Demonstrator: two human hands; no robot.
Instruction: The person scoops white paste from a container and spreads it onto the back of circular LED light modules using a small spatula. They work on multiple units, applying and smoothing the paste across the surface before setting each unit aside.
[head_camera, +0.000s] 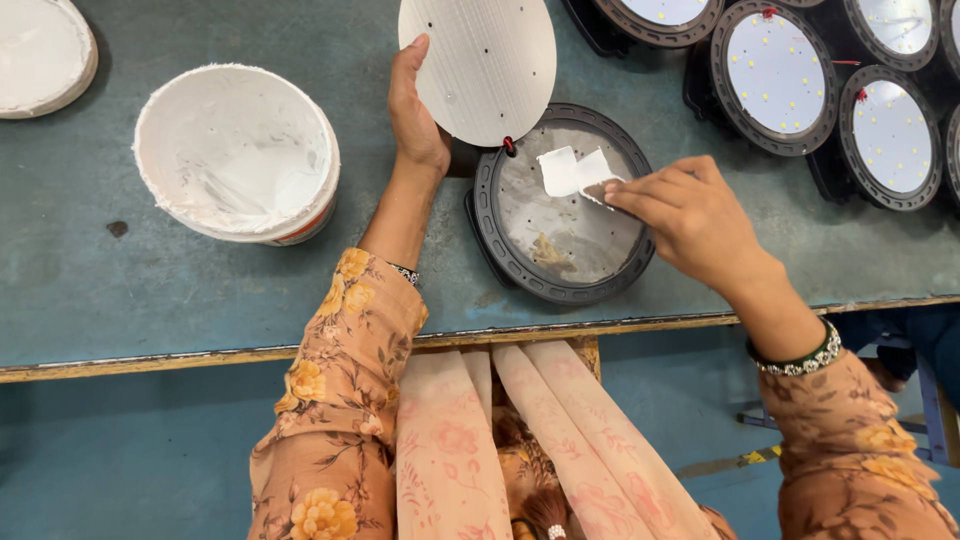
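My left hand (413, 108) holds a round white perforated plate (482, 62) by its left edge, tilted up above the table. Below it lies a round black lamp housing (560, 205) with a bare grey metal floor. My right hand (685, 212) grips a small white scraper card (572, 172) smeared with white paste, its tip over the housing's floor. A red wire joins the plate to the housing rim.
A white bucket (240, 150) of white paste stands left of my left arm. A white lid (42, 55) lies at the far left corner. Several finished round lamps (777, 75) with white LED boards fill the back right. The table's front edge (200, 355) runs below.
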